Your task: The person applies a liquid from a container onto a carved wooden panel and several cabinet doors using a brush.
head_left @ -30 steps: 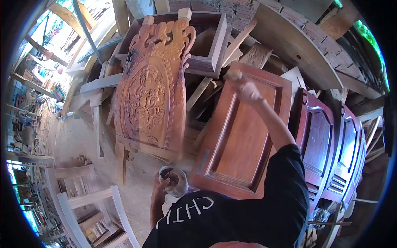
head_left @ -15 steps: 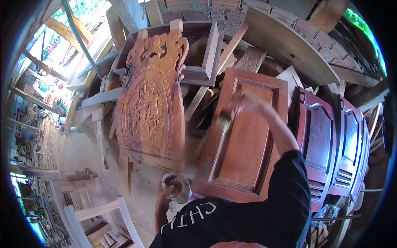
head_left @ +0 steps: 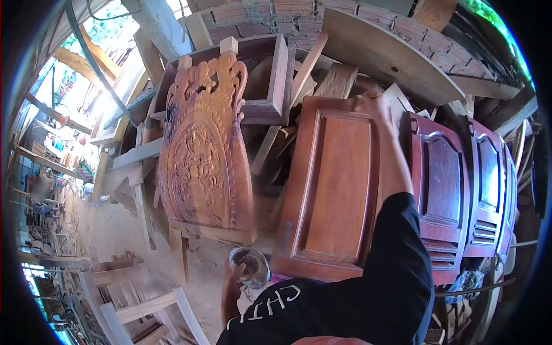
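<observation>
A reddish-brown wooden panel [head_left: 336, 190] leans upright in front of me, with a raised frame around its centre. My right hand [head_left: 372, 104] is at its top right edge, fingers closed and blurred; the brush seen there earlier cannot be made out now. Low in the middle, my left hand [head_left: 234, 276] grips a round container [head_left: 253, 267] by its rim, with dark matter inside. Left of the panel stands a carved wooden piece [head_left: 198, 167] with an oval relief and a scrolled top.
Darker red panels [head_left: 440, 190] stand in a row at the right. Pale wooden frames [head_left: 146, 307] are at the lower left. Behind are a long board [head_left: 391, 54], a brick wall [head_left: 253, 20] and stacked wood pieces.
My right hand has moved up and right, from the panel's left inner moulding to its top right edge. The whole view has shifted slightly. My left hand still holds the container.
</observation>
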Tool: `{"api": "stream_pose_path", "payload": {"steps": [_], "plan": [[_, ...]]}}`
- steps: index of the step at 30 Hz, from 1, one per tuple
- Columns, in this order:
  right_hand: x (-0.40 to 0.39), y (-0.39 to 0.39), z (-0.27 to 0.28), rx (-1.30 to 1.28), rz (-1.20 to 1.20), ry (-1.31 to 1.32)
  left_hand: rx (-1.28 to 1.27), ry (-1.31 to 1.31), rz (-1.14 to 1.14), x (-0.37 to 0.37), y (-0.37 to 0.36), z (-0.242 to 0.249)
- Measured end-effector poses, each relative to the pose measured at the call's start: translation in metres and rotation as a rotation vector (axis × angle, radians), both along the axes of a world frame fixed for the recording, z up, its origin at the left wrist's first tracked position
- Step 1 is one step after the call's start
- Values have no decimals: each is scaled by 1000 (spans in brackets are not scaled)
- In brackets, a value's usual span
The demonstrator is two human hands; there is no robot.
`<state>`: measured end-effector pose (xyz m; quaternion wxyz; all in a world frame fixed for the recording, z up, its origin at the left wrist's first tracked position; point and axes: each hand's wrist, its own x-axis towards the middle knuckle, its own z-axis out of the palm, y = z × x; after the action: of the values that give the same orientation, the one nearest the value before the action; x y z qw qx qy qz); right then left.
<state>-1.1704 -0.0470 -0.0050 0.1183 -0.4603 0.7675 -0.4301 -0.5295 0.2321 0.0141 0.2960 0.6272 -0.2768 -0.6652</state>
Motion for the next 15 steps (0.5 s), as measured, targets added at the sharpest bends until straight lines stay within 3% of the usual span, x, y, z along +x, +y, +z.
{"api": "stream_pose_path", "payload": {"steps": [1, 2, 4, 5, 8, 11, 15], "plan": [[-24, 17, 4, 36, -77, 7, 6, 18, 28, 0, 0, -2], [-36, 32, 14, 34, -229, 233, 16, 38, 55, 0, 2, -4], [-41, 62, 37, -22, -260, 420, 30, 66, 38, 4, 1, -11], [-39, 76, 40, -135, -98, 393, 32, 90, 24, 5, -1, -13], [-20, 113, 46, -89, 259, 538, -67, 182, -44, 1, -9, -12], [26, 160, 73, 153, 314, 575, -46, 166, -53, -3, -15, 0], [79, 237, 88, 149, 415, 556, -144, 208, -112, 3, -16, -15]]}}
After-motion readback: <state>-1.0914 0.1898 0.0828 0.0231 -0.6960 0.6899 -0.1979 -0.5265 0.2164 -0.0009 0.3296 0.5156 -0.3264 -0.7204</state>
